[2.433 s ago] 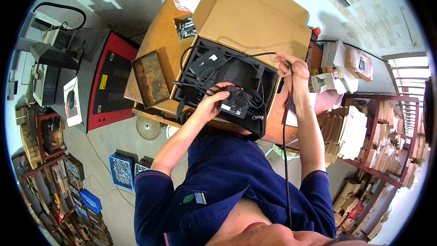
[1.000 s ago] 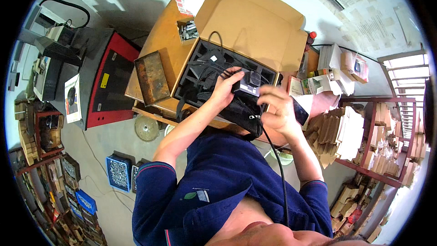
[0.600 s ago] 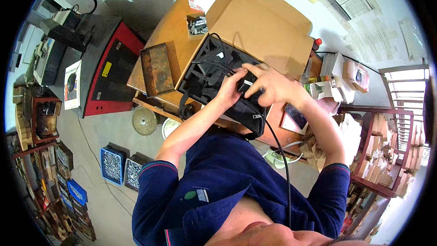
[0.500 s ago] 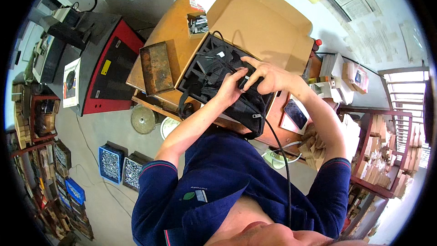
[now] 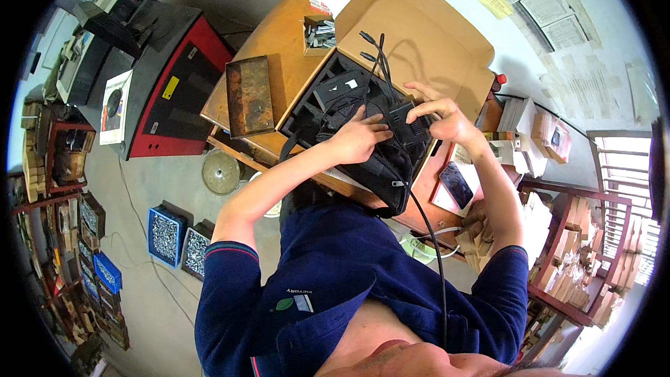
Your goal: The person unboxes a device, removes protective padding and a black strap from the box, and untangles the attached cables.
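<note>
My right hand (image 5: 450, 122) pinches a small ribbed black block (image 5: 405, 122) with cables running from it, between thumb and fingers. Flat on a black fabric bag (image 5: 370, 171), my left hand (image 5: 357, 141) rests with its fingers apart. Both hands are over an opened cardboard box (image 5: 426, 31) with a black foam insert (image 5: 303, 110). Thin black cables (image 5: 380, 63) with plug ends stick up above the bag. A black box-shaped part (image 5: 335, 91) with a white label lies beside them. What lies under my left palm is hidden.
On the wooden table (image 5: 279, 24) stand a rusty tray (image 5: 250, 98) and a small carton of metal pieces (image 5: 319, 35). A phone (image 5: 456, 185) lies to the right. Blue crates of metal parts (image 5: 166, 236) are on the floor. A black cable (image 5: 440, 265) hangs across my front.
My hands have moved apart. The right now holds the ribbed block, which was hardly visible before, and the left lies flatter on the bag. Cable ends now stand up higher.
</note>
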`<state>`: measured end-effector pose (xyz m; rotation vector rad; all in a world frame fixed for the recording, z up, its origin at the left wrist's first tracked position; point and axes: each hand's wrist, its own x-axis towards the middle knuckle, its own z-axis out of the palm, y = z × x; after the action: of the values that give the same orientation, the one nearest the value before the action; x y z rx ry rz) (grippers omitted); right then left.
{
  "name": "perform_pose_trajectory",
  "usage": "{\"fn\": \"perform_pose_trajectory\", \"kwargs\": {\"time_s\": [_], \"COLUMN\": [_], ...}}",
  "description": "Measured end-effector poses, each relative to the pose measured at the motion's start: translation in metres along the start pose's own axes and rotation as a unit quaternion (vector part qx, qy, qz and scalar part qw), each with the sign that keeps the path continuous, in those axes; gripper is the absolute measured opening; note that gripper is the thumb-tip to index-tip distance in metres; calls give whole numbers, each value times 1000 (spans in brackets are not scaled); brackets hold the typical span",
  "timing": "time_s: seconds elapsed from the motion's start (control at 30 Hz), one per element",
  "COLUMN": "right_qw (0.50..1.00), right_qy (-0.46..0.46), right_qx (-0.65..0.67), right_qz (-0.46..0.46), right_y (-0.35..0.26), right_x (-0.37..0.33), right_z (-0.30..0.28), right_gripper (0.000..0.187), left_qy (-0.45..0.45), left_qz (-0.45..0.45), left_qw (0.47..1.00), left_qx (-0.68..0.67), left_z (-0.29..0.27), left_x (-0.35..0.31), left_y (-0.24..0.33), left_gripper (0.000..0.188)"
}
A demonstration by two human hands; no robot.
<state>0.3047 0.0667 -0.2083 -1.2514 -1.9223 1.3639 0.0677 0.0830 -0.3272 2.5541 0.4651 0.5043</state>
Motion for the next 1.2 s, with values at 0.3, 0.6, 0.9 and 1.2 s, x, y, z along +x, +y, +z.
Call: {"fn": "perform_pose_trajectory", "kwargs": {"time_s": [0.3, 0.6, 0.9, 1.2], "right_qw": [1000, 986, 985, 965], "right_qy": [-16, -140, -149, -123], "right_qx": [-22, 78, -59, -179], "right_qz": [-13, -44, -71, -147], "right_y": [-2, 12, 1, -18], "right_x": [1, 35, 23, 18], "right_z": [-2, 50, 48, 60], "right_gripper": [48, 47, 45, 43], "left_qy": [-63, -165, 54, 91], "left_qz": [34, 20, 3, -300], "left_qw": [995, 979, 999, 772], "left_qx": [70, 117, 1, -553], "left_z": [-25, -77, -83, -42], "left_x": [-36, -102, -93, -66], "left_y": [-19, -16, 2, -17], "left_gripper": [25, 19, 20, 22]}}
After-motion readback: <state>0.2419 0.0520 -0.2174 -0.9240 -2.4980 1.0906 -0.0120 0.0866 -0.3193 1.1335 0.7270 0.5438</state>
